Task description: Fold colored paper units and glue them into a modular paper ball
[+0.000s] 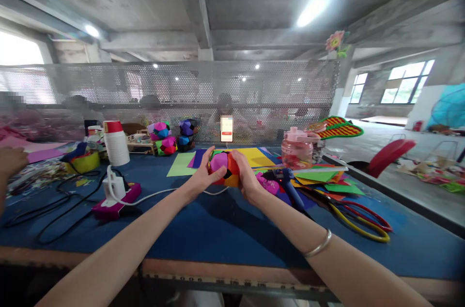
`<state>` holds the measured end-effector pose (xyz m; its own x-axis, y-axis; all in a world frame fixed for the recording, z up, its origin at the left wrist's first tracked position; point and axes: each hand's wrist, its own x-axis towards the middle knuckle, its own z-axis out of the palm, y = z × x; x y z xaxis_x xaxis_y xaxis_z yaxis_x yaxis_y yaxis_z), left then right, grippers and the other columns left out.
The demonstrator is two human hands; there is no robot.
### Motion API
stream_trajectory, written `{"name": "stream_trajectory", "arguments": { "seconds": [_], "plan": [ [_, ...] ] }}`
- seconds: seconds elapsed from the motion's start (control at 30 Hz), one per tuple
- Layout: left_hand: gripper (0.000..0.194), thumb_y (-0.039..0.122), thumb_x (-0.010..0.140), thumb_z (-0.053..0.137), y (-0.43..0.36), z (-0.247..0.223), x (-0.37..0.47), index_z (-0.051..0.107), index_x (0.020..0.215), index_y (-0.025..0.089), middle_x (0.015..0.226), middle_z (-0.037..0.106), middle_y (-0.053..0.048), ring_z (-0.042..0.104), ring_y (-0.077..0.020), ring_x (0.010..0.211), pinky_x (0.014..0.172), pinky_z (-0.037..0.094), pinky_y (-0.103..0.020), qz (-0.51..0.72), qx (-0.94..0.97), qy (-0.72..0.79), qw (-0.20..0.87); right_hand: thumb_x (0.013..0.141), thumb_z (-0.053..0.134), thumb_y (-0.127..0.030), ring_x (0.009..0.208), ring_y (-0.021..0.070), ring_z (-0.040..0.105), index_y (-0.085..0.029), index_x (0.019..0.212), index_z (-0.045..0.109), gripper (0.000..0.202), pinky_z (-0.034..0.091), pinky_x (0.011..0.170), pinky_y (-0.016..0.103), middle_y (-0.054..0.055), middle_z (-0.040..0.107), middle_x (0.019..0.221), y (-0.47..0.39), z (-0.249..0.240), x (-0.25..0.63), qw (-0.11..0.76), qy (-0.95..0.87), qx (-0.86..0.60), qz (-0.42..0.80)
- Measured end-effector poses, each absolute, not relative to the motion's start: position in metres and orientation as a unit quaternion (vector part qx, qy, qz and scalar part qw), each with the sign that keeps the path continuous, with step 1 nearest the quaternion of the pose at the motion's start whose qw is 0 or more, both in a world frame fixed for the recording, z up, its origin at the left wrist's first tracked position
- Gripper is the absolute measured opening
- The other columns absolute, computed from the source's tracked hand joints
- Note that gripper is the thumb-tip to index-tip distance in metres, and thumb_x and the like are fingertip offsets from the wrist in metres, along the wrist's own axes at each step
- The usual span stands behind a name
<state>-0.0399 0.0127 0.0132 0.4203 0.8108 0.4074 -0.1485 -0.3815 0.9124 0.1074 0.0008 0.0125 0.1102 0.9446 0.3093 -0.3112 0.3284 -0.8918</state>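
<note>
A multicoloured folded-paper ball (224, 167) with purple, orange, red and black facets is held above the blue table (218, 234) between both my hands. My left hand (201, 177) cups its left side with the thumb on top. My right hand (247, 176) grips its right side; a metal bangle (319, 245) sits on that forearm. Sheets of coloured paper (250, 156) lie on the table just behind the ball.
A blue glue gun (290, 186), loose paper pieces and red and yellow hoops (363, 222) lie to the right, near a pink bottle (297, 148). To the left are a white charger on a pink box (115, 191), cables and a white-and-red cup (115, 142). Finished paper balls (165, 137) and a phone (226, 129) stand by the mesh screen. Another person's hand (9, 161) is at the far left.
</note>
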Motion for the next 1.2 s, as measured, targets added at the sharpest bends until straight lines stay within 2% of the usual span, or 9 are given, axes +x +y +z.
{"name": "stream_trajectory", "arguments": {
  "seconds": [0.13,0.3,0.5,0.67,1.0,1.1,1.2],
  "plan": [
    [0.072,0.06,0.084,0.056,0.006,0.012,-0.033,0.026,0.146,0.038,0.146,0.042,-0.008,0.06,-0.0252,0.113,0.085,0.056,-0.038,0.514,0.569,0.264,0.585,0.084,0.058,-0.05,0.11,0.0198,0.056,-0.031,0.13,0.046,0.051,0.045,0.1,0.035,0.002,0.056,0.124,-0.006,0.009,0.108,0.668,-0.543,-0.357,0.363],
    [0.064,0.052,0.086,0.058,-0.001,0.014,-0.029,0.032,0.143,0.039,0.136,0.053,-0.004,0.064,-0.021,0.102,0.082,0.057,-0.034,0.534,0.552,0.219,0.602,0.087,0.058,-0.042,0.127,0.0209,0.043,-0.031,0.136,0.043,0.053,0.032,0.111,0.039,0.005,0.044,0.14,-0.016,0.004,0.103,0.658,-0.629,-0.328,0.252],
    [0.049,0.044,0.087,0.058,-0.002,0.012,-0.024,0.043,0.133,0.034,0.136,0.052,-0.003,0.059,-0.0201,0.112,0.091,0.052,-0.03,0.571,0.578,0.234,0.534,0.09,0.053,-0.038,0.127,0.0207,0.042,-0.029,0.137,0.04,0.049,0.03,0.113,0.038,0.005,0.043,0.138,-0.02,0.001,0.098,0.667,-0.635,-0.328,0.212],
    [0.037,0.045,0.088,0.056,-0.001,0.008,-0.023,0.047,0.12,0.028,0.125,0.057,-0.004,0.058,-0.0212,0.113,0.082,0.054,-0.027,0.571,0.593,0.249,0.51,0.089,0.051,-0.03,0.115,0.0197,0.048,-0.026,0.13,0.043,0.041,0.036,0.106,0.036,0.006,0.049,0.123,-0.022,0.001,0.095,0.669,-0.634,-0.336,0.195],
    [0.043,0.047,0.083,0.061,-0.005,0.015,-0.023,0.045,0.119,0.03,0.11,0.062,-0.003,0.065,-0.019,0.091,0.069,0.055,-0.026,0.539,0.571,0.28,0.553,0.087,0.052,-0.032,0.112,0.0197,0.048,-0.027,0.124,0.045,0.038,0.037,0.104,0.036,0.005,0.05,0.121,-0.02,0.001,0.094,0.678,-0.618,-0.338,0.21],
    [0.052,0.052,0.08,0.062,-0.003,0.019,-0.025,0.045,0.124,0.031,0.111,0.063,-0.004,0.066,-0.0192,0.084,0.061,0.055,-0.027,0.517,0.545,0.284,0.596,0.084,0.058,-0.037,0.111,0.0192,0.051,-0.029,0.123,0.046,0.041,0.042,0.099,0.033,0.003,0.051,0.121,-0.015,0.002,0.096,0.669,-0.598,-0.348,0.273],
    [0.061,0.061,0.079,0.06,0.002,0.02,-0.032,0.047,0.129,0.029,0.116,0.063,-0.008,0.067,-0.0223,0.085,0.063,0.055,-0.032,0.468,0.531,0.278,0.649,0.081,0.061,-0.045,0.097,0.0182,0.058,-0.03,0.115,0.051,0.039,0.05,0.085,0.029,0.001,0.059,0.108,-0.005,0.005,0.1,0.669,-0.528,-0.366,0.375]
  ]
}}
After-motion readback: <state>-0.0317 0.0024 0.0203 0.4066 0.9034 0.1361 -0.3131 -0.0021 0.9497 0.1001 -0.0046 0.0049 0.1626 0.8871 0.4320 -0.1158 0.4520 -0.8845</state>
